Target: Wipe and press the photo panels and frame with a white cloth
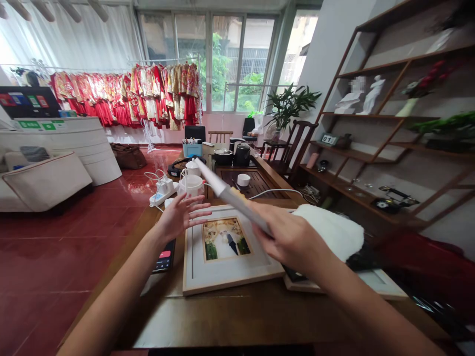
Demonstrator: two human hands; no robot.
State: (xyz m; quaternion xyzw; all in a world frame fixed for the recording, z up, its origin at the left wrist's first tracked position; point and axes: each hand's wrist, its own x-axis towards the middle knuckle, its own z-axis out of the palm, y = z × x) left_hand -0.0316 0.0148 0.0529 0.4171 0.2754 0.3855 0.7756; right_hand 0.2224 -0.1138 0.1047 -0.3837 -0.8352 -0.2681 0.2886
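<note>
My right hand (287, 235) is closed on the near end of a flat white board (226, 195), seen almost edge-on and smeared by motion. A yellowish patch shows along its upper edge. The board slants up and away to the left, above a white picture frame (237, 277) that lies on the wooden table (208, 321). Inside that frame is a wedding photo (222, 240). My left hand (181, 215) is open with fingers spread, over the frame's left edge and apart from the board. A phone (164, 257) with a lit screen lies below my left wrist.
Right of the frame, a white cloth (330, 230) lies over dark things and another frame (388, 284). Further back are a white pitcher (192, 185), a power strip (162, 193), a tea tray (256, 183) with a white cup (243, 180), and a black kettle (242, 155). Shelves (356, 153) stand right.
</note>
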